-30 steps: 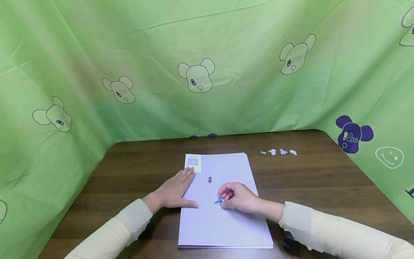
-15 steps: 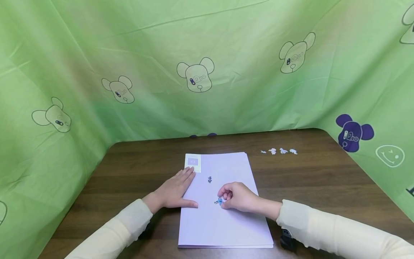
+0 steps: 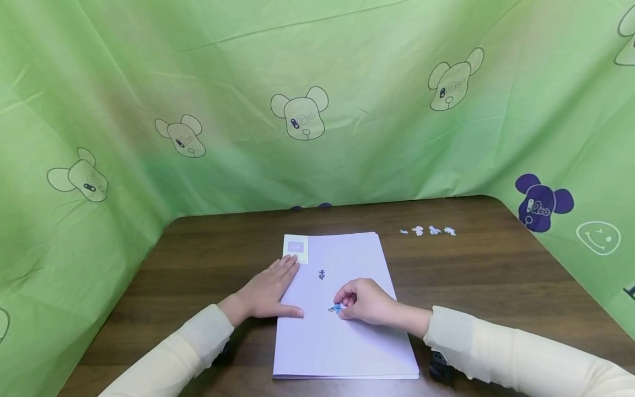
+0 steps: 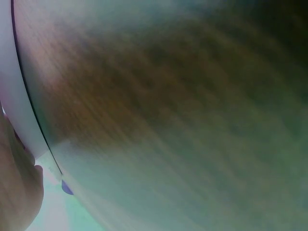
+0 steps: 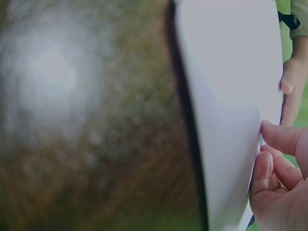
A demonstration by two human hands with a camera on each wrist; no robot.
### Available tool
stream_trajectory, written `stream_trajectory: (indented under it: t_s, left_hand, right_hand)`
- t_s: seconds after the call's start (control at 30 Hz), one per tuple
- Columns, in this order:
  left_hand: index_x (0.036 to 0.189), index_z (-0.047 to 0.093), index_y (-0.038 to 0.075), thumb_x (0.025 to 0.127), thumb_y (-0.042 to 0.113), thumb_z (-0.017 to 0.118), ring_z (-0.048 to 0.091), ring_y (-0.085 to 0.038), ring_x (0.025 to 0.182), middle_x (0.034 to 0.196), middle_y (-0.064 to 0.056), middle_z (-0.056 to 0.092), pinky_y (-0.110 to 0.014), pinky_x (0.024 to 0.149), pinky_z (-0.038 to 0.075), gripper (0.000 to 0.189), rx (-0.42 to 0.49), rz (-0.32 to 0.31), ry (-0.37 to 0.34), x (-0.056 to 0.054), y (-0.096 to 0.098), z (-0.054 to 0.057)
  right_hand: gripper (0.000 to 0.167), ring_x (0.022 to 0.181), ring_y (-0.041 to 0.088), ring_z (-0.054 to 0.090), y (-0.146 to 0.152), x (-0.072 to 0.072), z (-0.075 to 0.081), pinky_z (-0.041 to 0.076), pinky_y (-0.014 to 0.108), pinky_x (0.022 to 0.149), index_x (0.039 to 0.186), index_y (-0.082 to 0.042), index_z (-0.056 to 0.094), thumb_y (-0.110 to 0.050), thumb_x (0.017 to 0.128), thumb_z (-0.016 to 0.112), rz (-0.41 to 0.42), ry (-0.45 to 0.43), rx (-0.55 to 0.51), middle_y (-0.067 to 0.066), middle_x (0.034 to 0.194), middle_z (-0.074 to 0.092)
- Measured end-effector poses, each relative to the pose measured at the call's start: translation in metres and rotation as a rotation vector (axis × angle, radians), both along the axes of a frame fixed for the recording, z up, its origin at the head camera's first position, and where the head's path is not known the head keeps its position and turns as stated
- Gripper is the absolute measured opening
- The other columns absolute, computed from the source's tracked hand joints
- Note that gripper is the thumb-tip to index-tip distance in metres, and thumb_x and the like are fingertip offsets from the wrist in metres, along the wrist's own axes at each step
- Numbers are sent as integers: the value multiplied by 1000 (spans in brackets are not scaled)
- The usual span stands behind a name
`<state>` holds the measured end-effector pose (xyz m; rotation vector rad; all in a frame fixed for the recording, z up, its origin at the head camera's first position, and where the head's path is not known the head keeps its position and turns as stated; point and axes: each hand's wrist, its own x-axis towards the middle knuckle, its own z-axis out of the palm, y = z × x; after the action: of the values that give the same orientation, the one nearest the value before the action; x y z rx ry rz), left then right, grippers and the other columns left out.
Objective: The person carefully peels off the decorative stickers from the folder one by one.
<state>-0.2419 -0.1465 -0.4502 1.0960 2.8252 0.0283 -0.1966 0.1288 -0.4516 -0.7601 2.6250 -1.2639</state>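
My left hand lies flat at the left edge of a white paper stack, thumb spread to the side. With curled fingers, my right hand pinches a small blue sticker-like cutout against the middle of the top sheet. Its far side is partly hidden by the fingertips. A little farther up the sheet lies a small dark-blue figure. From the right wrist view, the thumb and curled fingers are right at the paper surface. The left wrist view holds mostly blurred tabletop with part of the hand.
A pale label with a lilac square marks the stack's upper left corner. Several small whitish paper pieces lie in a row at the back right of the dark wooden table. A green printed curtain encloses the back and sides.
Almost nothing moves. The right forearm shifts very slightly left between the first two frames, and the right fingers stay at the blue cutout. The left hand keeps its place.
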Motion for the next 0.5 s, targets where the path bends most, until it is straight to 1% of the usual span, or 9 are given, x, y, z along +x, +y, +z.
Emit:
stream_trajectory:
  t_s: [0.5]
  left_hand:
    - [156, 15, 5, 78, 87, 34, 3, -21, 148, 162, -9, 9, -36, 116, 10, 114, 6, 0, 4, 0, 0, 0]
  right_hand:
    - [17, 66, 7, 48, 0, -1, -1, 43, 22, 61, 83, -8, 70, -1, 73, 82, 12, 22, 17, -8, 68, 52]
